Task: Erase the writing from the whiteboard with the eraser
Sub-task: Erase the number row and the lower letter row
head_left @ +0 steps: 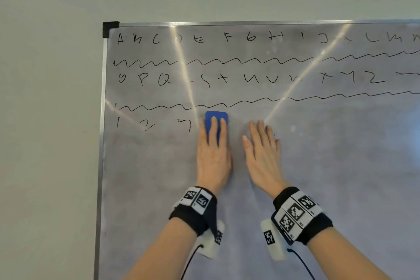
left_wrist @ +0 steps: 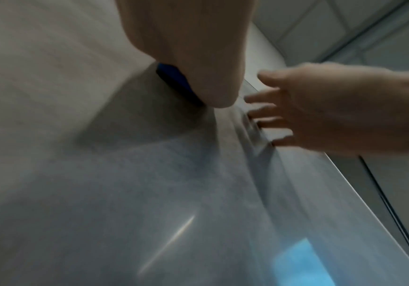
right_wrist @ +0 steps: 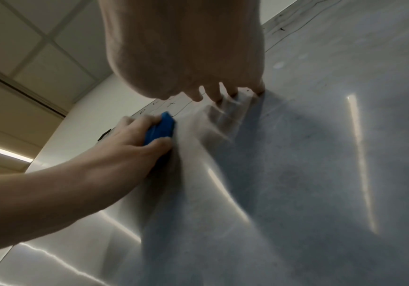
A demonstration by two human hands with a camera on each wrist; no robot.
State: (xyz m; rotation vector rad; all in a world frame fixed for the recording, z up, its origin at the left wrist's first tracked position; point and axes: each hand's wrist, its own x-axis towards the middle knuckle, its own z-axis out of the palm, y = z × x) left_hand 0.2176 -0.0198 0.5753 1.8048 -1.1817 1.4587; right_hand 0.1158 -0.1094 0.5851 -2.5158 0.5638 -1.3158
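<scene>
A blue eraser (head_left: 216, 117) (left_wrist: 174, 81) (right_wrist: 160, 128) is pressed flat against the whiteboard (head_left: 318, 166), just right of the handwritten digits (head_left: 147, 124). My left hand (head_left: 213, 143) (right_wrist: 130, 151) grips it, fingers laid over its back and thumb at its side. My right hand (head_left: 261, 145) (left_wrist: 320, 108) lies flat on the board beside it, fingers straight and spread, holding nothing. Above are two rows of black letters (head_left: 227, 37) and wavy lines (head_left: 250, 61). The board surface to the right of the eraser and below it shows only grey smudges.
The whiteboard's metal frame with a black corner cap (head_left: 110, 28) runs along the left and top. A plain wall (head_left: 45, 120) lies to the left and above. Light streaks glare across the board.
</scene>
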